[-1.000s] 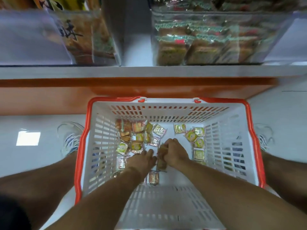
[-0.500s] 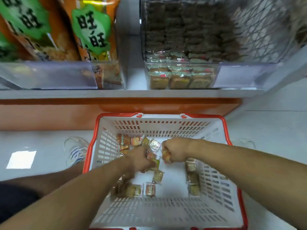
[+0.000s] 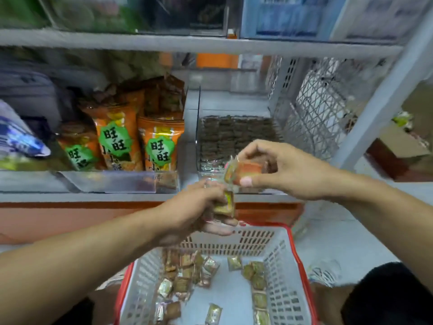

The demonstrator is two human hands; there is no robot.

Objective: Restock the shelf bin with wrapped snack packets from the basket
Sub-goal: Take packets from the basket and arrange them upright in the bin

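At centre frame, the right hand [image 3: 288, 171] pinches one orange-wrapped packet [image 3: 243, 170] between thumb and fingers, just in front of the clear bin [image 3: 234, 137] at 12 o'clock. At 7 o'clock from it, the left hand [image 3: 199, 207] closes on a yellow-green packet stack [image 3: 226, 204]; its count is unclear. Below, at 6 o'clock, the basket [image 3: 290, 266] holds roughly twenty small foil-wrapped squares.

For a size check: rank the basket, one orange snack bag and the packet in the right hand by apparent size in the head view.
1. basket
2. orange snack bag
3. packet held in the right hand; it is nearer the camera, yet looks smallest.
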